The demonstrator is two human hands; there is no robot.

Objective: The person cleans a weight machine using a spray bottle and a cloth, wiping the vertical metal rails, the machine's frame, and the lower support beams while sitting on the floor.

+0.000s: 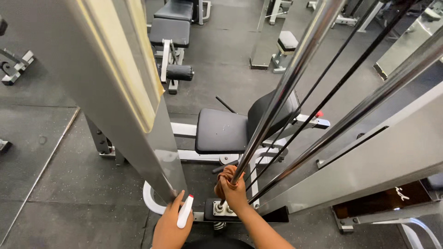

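I look down through a gym weight machine. My left hand (pixel 168 226) grips a white spray bottle (pixel 185 211) with a small red tip, close to the foot of the grey frame upright (pixel 124 92). My right hand (pixel 236 192) presses a brown cloth (pixel 226 177) around the lower end of a shiny chrome guide rod (pixel 286 87), just above the weight stack top (pixel 221 210). A second chrome rod (pixel 369 103) and two thin black cables (pixel 323 99) run parallel to the right.
The machine's black padded seat (pixel 220 131) and backrest (pixel 272 110) sit below on a white frame. Other benches (pixel 170 32) and a small stool (pixel 287 41) stand further back on the dark rubber floor. A grey side panel (pixel 383 157) lies at the right.
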